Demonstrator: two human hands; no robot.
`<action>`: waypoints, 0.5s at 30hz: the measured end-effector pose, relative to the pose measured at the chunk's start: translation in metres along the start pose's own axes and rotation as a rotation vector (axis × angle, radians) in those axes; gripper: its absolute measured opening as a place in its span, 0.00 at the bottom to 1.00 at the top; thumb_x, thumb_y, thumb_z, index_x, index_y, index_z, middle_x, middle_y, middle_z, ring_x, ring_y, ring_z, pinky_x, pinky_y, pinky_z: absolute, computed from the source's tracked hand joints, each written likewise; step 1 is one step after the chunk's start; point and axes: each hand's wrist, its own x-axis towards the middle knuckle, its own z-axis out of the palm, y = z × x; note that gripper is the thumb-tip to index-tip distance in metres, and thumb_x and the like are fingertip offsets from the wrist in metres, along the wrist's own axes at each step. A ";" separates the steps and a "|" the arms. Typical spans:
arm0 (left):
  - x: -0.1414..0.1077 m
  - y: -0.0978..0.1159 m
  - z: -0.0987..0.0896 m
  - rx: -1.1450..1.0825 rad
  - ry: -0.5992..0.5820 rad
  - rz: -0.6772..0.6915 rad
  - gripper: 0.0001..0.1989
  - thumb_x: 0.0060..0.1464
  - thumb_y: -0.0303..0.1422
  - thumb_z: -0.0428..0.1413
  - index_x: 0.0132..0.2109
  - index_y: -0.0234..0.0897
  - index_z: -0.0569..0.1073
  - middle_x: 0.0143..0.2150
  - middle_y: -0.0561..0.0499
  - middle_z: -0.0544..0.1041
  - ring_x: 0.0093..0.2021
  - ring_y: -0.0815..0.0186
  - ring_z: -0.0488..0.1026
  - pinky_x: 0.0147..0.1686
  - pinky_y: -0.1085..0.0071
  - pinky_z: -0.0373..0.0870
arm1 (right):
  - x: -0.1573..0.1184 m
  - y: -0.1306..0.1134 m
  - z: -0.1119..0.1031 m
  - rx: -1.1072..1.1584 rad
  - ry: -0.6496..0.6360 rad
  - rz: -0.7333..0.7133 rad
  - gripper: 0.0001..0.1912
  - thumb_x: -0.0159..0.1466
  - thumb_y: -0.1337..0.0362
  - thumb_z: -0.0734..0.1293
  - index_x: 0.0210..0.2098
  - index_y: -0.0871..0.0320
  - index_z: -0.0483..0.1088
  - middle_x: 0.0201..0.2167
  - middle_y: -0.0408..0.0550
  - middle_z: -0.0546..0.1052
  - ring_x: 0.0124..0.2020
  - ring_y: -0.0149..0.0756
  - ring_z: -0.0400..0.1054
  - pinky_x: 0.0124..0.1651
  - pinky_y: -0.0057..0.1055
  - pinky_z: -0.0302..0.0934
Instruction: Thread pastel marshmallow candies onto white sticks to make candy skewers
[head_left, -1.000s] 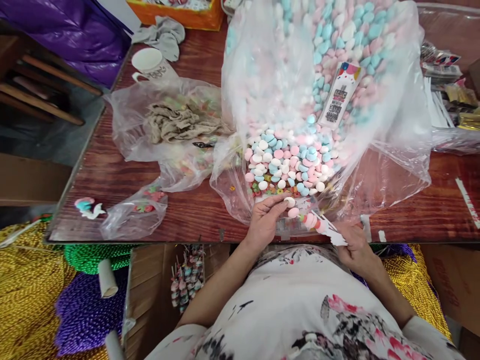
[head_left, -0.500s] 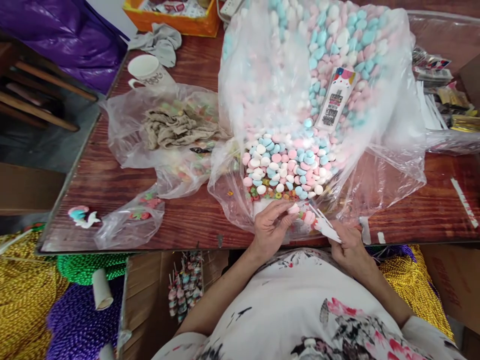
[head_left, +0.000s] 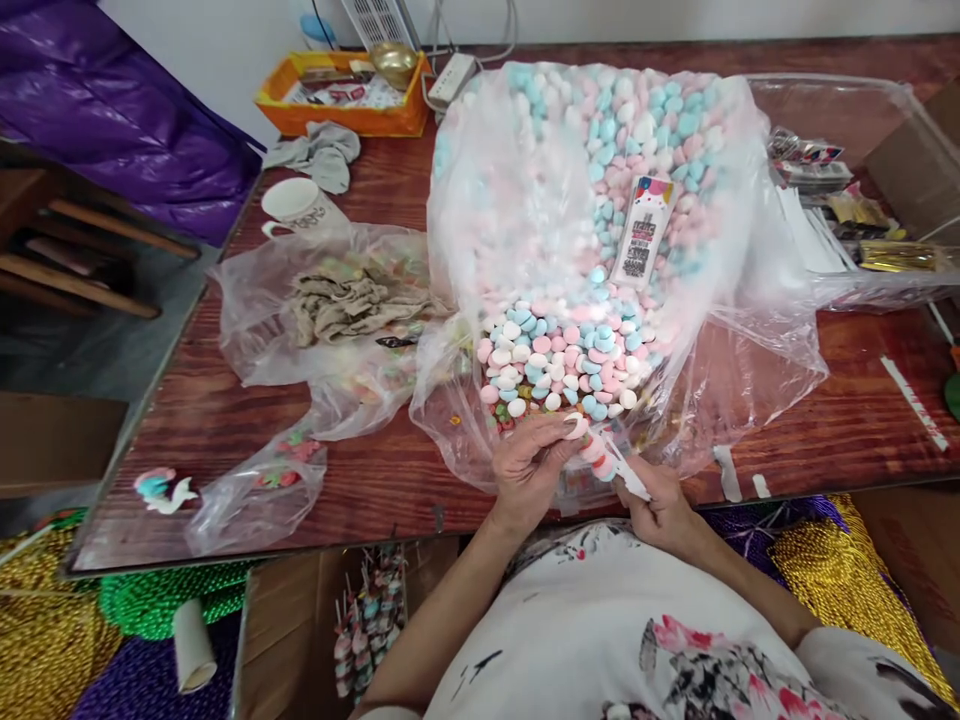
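Observation:
My left hand (head_left: 531,468) is closed, thumb and fingertips pinching a pale round candy (head_left: 576,426) at the upper end of a candy skewer (head_left: 598,455). Pink, white and red pieces sit in a row along that skewer. My right hand (head_left: 661,502) is closed around its lower end, together with some white sticks or strips (head_left: 631,480); which they are I cannot tell. Just beyond both hands, pink, white and blue candies (head_left: 566,350) spill from the mouth of a big clear plastic bag (head_left: 517,200). A printed label strip (head_left: 643,232) lies on the bag.
Left of the bag lie a brown cloth (head_left: 352,305) on plastic, a white mug (head_left: 304,205) and an orange tray (head_left: 345,115). A clear bin (head_left: 832,95) with packets stands right. Finished-looking candy skewers (head_left: 367,620) sit in a carton (head_left: 281,630) below the table edge (head_left: 247,553).
The view has tilted up, showing more of the table's back. My hands have drawn closer together, and the pinched candy now meets the skewer's upper end.

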 end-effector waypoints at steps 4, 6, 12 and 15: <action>0.002 0.002 -0.004 -0.111 -0.073 -0.128 0.12 0.56 0.30 0.62 0.48 0.44 0.80 0.47 0.48 0.82 0.47 0.62 0.79 0.49 0.63 0.77 | 0.009 -0.007 -0.008 -0.001 0.016 0.030 0.12 0.60 0.78 0.58 0.36 0.55 0.63 0.25 0.39 0.66 0.24 0.30 0.59 0.29 0.27 0.53; 0.003 0.001 -0.003 -0.156 -0.079 -0.223 0.13 0.62 0.32 0.56 0.53 0.44 0.77 0.50 0.47 0.81 0.49 0.60 0.79 0.51 0.60 0.76 | 0.013 -0.012 -0.015 -0.032 0.005 0.045 0.13 0.59 0.78 0.57 0.36 0.55 0.63 0.26 0.40 0.66 0.25 0.30 0.59 0.30 0.27 0.54; 0.005 -0.005 0.005 -0.028 -0.144 -0.056 0.13 0.63 0.28 0.54 0.51 0.45 0.78 0.51 0.49 0.81 0.52 0.61 0.78 0.56 0.59 0.73 | 0.018 -0.018 -0.018 -0.094 0.011 0.044 0.12 0.59 0.78 0.57 0.35 0.55 0.62 0.25 0.41 0.67 0.25 0.30 0.59 0.30 0.27 0.53; 0.000 -0.008 0.009 -0.030 -0.136 -0.031 0.16 0.63 0.26 0.53 0.53 0.46 0.77 0.53 0.49 0.79 0.52 0.62 0.78 0.54 0.60 0.75 | 0.016 -0.016 -0.007 -0.003 0.024 0.056 0.10 0.61 0.77 0.57 0.32 0.55 0.61 0.24 0.40 0.66 0.23 0.29 0.58 0.28 0.26 0.52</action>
